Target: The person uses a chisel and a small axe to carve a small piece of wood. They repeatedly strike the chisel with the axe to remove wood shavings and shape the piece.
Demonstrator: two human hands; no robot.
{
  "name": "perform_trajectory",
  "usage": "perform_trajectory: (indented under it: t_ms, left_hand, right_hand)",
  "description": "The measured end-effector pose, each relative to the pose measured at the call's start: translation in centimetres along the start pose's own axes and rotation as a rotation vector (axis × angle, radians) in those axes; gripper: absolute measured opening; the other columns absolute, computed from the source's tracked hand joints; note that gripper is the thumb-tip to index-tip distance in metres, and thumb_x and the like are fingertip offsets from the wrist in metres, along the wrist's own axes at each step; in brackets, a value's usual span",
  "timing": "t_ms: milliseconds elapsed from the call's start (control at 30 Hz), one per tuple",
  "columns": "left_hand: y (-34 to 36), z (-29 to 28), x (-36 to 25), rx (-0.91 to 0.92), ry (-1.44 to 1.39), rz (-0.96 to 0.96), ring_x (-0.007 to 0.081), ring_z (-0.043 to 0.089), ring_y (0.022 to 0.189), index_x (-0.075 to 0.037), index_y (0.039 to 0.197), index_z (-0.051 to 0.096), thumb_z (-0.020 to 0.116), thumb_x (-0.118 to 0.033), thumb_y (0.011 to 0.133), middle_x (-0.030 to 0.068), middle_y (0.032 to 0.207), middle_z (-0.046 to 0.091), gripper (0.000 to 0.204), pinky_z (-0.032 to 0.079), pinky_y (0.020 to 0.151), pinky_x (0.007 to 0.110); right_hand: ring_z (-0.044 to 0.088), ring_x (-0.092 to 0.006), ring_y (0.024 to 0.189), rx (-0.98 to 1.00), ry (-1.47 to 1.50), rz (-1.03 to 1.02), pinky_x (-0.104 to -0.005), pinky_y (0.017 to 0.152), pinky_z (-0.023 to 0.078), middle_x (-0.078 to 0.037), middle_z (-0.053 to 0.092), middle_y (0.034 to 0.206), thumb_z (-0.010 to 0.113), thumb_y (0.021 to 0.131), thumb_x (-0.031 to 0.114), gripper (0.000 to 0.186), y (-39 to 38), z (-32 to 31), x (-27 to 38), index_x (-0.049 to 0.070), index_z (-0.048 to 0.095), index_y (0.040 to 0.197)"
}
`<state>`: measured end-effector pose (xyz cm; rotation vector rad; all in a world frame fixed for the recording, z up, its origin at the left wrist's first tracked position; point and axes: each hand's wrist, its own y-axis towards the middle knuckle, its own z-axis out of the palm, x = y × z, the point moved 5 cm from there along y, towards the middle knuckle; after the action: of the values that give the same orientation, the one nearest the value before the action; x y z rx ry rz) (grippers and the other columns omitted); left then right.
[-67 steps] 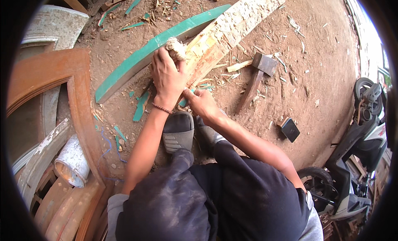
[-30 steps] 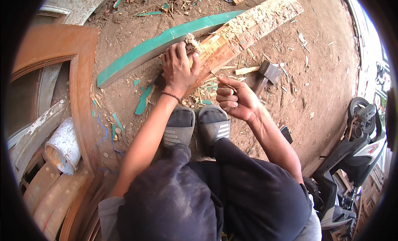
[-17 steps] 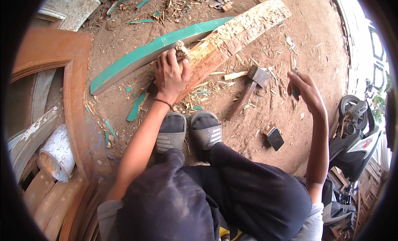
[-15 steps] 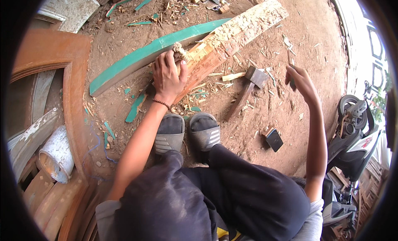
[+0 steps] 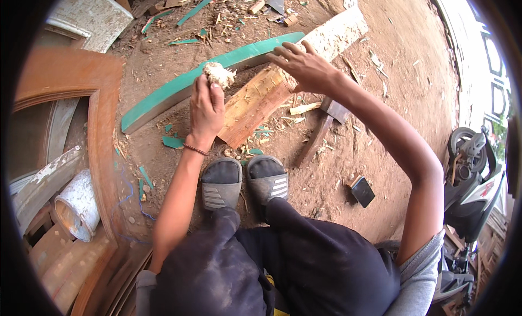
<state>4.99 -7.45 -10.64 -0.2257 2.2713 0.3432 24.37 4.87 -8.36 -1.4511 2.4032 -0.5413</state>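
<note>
Left hand [image 5: 206,107] closed round a pale fibrous wad [image 5: 218,74], raised above the near end of the rough plank [image 5: 283,82]. Right hand [image 5: 304,66] spread wide, empty, over the plank's middle. Green curved strip [image 5: 179,88] flanking the plank's left edge; bare dirt [image 5: 402,60] to the right.

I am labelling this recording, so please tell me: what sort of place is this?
Probably an outdoor carpentry yard: a hacked wooden plank on a dirt floor, an arched wooden door frame, and a hatchet.
</note>
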Motion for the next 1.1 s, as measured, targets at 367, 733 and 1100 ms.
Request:
perform_trajectory:
  t_ms: [367,733,1100]
  left_hand:
    - [-1.2,-6.0,3.4,-0.147,-0.131,-0.153,0.0378,0.051,0.075,0.003,0.102,0.051,0.035,-0.024,0.098,0.0204,0.086,0.054,0.032,0.040,0.070,0.045]
    - [-2.1,-5.2,5.2,-0.115,-0.232,-0.317,0.0378,0.053,0.079,0.004,0.108,0.052,0.032,-0.023,0.099,0.0222,0.092,0.056,0.035,0.042,0.072,0.044]
    - [-3.0,-5.6,6.0,-0.133,-0.310,-0.479,0.0179,0.055,0.079,0.002,0.112,0.054,0.031,-0.027,0.098,0.0111,0.097,0.059,0.040,0.046,0.064,0.031]
  right_hand:
    - [0.067,-0.0290,0.095,-0.123,0.467,-0.133,-0.0371,0.082,0.053,-0.013,0.069,0.105,0.068,0.086,0.016,0.018,3.1,-1.7,-5.1,0.002,0.071,0.098]
    - [0.069,-0.0196,0.082,-0.334,0.849,0.241,-0.0334,0.073,0.056,-0.012,0.071,0.091,0.060,0.094,0.019,0.018,4.2,-0.7,-10.4,0.003,0.068,0.097]
    - [0.042,-0.0278,0.130,0.159,0.231,-0.072,-0.0669,0.107,0.029,-0.014,0.054,0.126,0.081,0.064,0.052,0.087,3.4,-0.5,-1.0,0.016,0.048,0.137]
